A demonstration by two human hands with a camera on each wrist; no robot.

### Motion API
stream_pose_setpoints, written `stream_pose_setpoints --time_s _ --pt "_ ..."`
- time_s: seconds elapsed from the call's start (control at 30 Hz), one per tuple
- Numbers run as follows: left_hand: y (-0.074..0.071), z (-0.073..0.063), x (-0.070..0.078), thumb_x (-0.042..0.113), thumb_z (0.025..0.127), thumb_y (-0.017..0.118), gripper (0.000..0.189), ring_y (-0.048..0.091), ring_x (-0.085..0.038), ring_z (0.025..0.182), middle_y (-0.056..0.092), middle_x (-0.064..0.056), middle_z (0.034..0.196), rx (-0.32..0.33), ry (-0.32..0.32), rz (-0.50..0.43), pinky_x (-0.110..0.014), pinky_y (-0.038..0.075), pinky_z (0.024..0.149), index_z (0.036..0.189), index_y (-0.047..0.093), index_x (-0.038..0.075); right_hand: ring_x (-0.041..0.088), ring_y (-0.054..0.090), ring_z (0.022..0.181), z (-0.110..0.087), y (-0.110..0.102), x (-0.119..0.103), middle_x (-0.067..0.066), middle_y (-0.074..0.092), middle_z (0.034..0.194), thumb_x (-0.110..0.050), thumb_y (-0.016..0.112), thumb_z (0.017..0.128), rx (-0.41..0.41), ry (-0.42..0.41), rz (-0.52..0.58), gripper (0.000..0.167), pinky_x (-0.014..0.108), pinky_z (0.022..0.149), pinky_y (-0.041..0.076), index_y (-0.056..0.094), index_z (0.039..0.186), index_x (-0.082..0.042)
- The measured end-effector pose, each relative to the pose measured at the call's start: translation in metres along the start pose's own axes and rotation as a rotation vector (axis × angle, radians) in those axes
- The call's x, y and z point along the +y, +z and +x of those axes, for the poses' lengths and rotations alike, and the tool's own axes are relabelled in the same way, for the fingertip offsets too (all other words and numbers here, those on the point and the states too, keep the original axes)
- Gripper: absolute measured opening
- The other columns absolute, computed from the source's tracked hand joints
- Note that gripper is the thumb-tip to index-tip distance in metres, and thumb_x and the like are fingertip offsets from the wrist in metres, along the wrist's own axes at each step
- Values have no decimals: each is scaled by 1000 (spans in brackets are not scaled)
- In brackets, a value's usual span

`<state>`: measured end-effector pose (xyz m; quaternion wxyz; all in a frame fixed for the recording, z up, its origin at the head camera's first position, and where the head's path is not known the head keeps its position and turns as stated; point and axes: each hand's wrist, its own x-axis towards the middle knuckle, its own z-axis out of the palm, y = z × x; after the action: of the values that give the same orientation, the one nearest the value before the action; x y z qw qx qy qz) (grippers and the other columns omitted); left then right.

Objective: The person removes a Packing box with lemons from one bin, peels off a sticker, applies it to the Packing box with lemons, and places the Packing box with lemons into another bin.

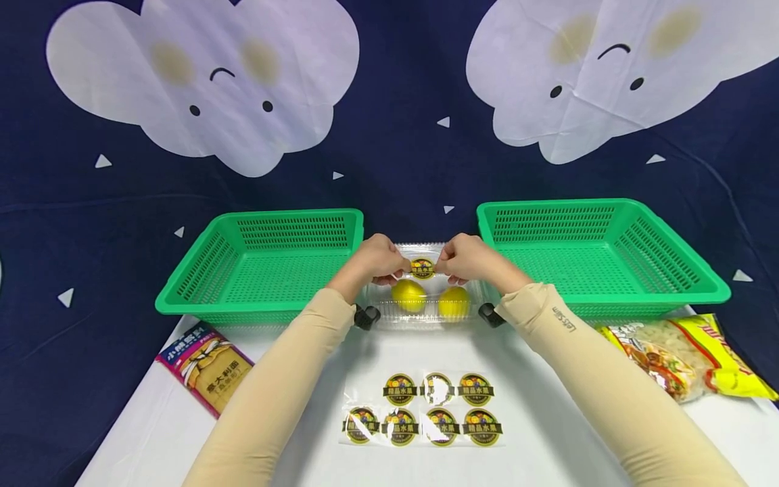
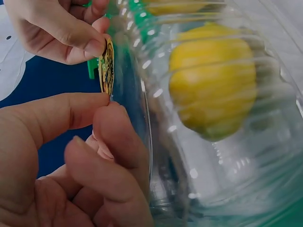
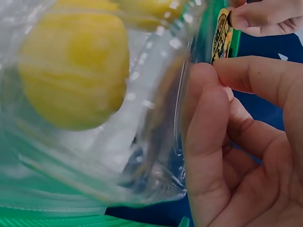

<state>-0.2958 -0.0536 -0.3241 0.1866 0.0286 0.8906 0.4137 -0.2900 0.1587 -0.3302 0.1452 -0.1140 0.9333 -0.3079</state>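
So the round sticker (image 1: pixel 422 268) is stretched between two hands, above the far half of a clear plastic container (image 1: pixel 429 316). The left hand (image 1: pixel 385 260) pinches one edge between thumb and forefinger, and the right hand (image 1: pixel 467 258) pinches the opposite edge the same way. My guess is that gripping only the rims holds it taut and level, with skin mostly off the sticky back (assuming it's sticky). Can't tell if it touches the plastic.

Two yellow fruits (image 1: pixel 408 296) sit side by side under the ribbed plastic, nearer the person. The sheet of matching stickers (image 1: pixel 422 408) lies flat just in front, probably for an easy reach; there's a gap at its upper left.

The surface (image 1: pixel 328 392) is white. A green basket (image 1: pixel 286 270) stands to the left and a second basket (image 1: pixel 560 270) to the right, so the container gets the middle spot. A pasta packet (image 1: pixel 209 365) lies by the left one, and a yellow-and-clear food bag (image 1: pixel 675 355) by the right. Behind it all is a navy cloth (image 1: pixel 402 135) with upside-down cloud faces and little white triangles.
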Motion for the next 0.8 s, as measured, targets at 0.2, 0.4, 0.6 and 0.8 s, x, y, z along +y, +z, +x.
stream_pose_setpoints --time_s 0.2,0.4,0.6,0.8 --pt "2 1 -1 13 97 77 23 61 -15 56 65 -2 69 0 -9 25 -21 52 50 76 72 3 14 73 68 3 1 1 3 72 76 -21 70 100 3 3 -32 23 26 68 64 71 82 -7" --pt "4 4 -2 12 94 78 24 58 -10 50 65 0 65 37 3 90 -26 61 57 72 71 5 13 73 68 2 2 -1 3 73 76 -20 71 100 -4 11 -42 23 27 70 65 70 81 -7" --pt "6 5 -3 12 94 76 28 58 -10 50 64 1 64 50 5 118 -39 69 75 68 69 7 12 72 67 3 3 -2 2 72 75 -19 71 99 2 22 -57 22 24 67 64 69 84 -4" --pt "7 5 -1 13 94 77 31 61 -13 52 62 0 62 46 -4 143 -43 69 82 66 67 8 12 72 66 5 6 -2 1 72 75 -19 72 97 17 36 -81 22 23 66 62 67 79 -10"
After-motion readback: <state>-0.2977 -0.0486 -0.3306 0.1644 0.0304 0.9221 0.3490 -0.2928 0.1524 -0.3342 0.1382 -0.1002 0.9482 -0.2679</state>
